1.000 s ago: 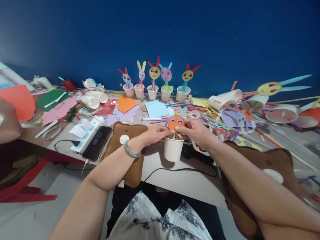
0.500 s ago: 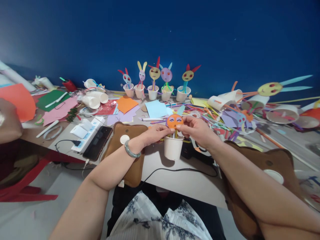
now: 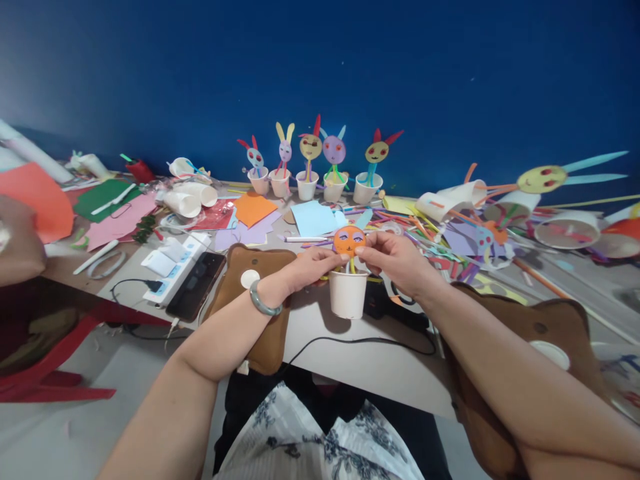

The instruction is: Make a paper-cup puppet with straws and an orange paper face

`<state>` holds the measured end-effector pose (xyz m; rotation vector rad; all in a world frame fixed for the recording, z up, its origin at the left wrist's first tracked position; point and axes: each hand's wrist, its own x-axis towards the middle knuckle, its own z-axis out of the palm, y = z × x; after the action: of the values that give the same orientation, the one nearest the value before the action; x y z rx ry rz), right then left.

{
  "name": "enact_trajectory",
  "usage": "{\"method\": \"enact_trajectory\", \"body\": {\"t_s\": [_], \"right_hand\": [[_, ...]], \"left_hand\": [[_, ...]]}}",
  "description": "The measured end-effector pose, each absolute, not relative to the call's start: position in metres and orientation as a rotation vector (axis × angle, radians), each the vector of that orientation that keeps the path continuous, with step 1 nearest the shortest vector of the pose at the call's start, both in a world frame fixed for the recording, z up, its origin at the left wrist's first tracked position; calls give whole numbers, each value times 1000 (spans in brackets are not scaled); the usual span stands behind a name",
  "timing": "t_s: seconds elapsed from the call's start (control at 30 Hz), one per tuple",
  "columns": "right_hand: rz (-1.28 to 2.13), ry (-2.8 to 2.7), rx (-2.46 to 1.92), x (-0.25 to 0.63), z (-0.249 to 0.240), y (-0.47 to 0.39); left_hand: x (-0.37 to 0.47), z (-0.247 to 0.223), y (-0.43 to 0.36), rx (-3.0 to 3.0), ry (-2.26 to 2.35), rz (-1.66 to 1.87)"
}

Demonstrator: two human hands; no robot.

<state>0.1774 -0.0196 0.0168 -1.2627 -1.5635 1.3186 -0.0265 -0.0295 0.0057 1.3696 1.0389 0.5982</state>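
Observation:
An orange paper face [image 3: 349, 239] with drawn eyes and a mouth rises above a white paper cup [image 3: 349, 295], on yellow and pale stems that go down into the cup. My left hand [image 3: 316, 265] pinches the face's lower left edge. On its lower right edge the fingers of my right hand [image 3: 393, 259] are closed in the same way. A pale blue paper ear [image 3: 363, 217] shows behind the top of the face. The cup hangs or stands upright over the table; its contact with the tabletop cannot be made out.
Several finished cup figures [image 3: 307, 185] line the blue wall. Brown cushions [image 3: 250, 300] lie on both sides of me. A power strip [image 3: 177, 267], a phone [image 3: 196, 287] and a black cable [image 3: 365, 339] are on the left and front. Paper scraps and sticks cover the right.
The orange face tips slightly more upright, and its drawn mouth now shows between my fingers. Both hands keep their pinch and have barely moved.

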Motion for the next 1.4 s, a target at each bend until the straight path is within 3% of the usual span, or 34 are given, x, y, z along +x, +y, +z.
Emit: {"method": "enact_trajectory", "body": {"t_s": [1.4], "right_hand": [[1349, -1481, -1227, 164, 13, -27]], "left_hand": [[-26, -1, -28, 1590, 969, 610]]}}
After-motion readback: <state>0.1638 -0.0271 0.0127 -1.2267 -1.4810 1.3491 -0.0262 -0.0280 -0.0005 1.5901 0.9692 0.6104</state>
